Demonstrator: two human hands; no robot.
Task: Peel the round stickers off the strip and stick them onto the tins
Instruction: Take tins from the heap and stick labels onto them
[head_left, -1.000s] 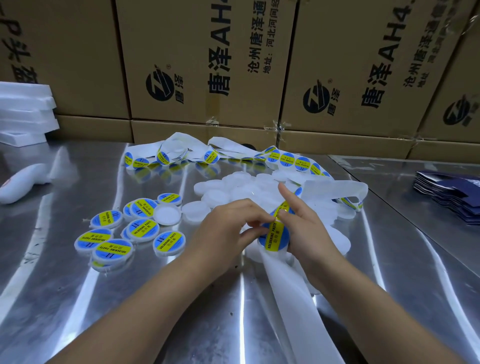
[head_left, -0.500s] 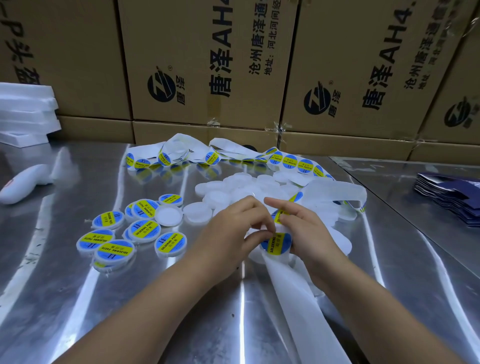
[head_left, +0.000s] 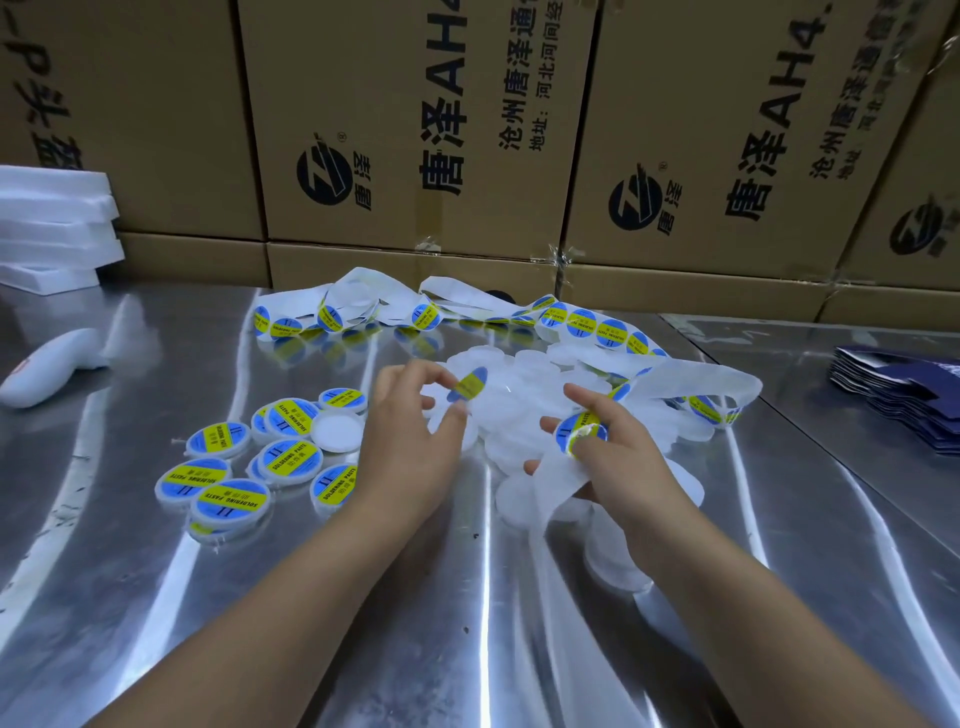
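Roughly eight labelled tins (head_left: 231, 501) lie clustered on the steel surface (head_left: 156, 623) to the left. The left hand (head_left: 410, 441) pinches a peeled sticker (head_left: 470, 384) over the heap of bare white tins (head_left: 524, 410). The right hand (head_left: 623, 457) grips the strip (head_left: 556, 483). Plenty of stickers and bare tins remain, so I'd judge the job well short of done.

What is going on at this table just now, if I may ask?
A person is labelling small round tins. The left hand pinches a peeled sticker above the pile of plain white tins, while the right hand holds the strip, with the next sticker at its fingers. Labelled tins lie to the left on the steel table.
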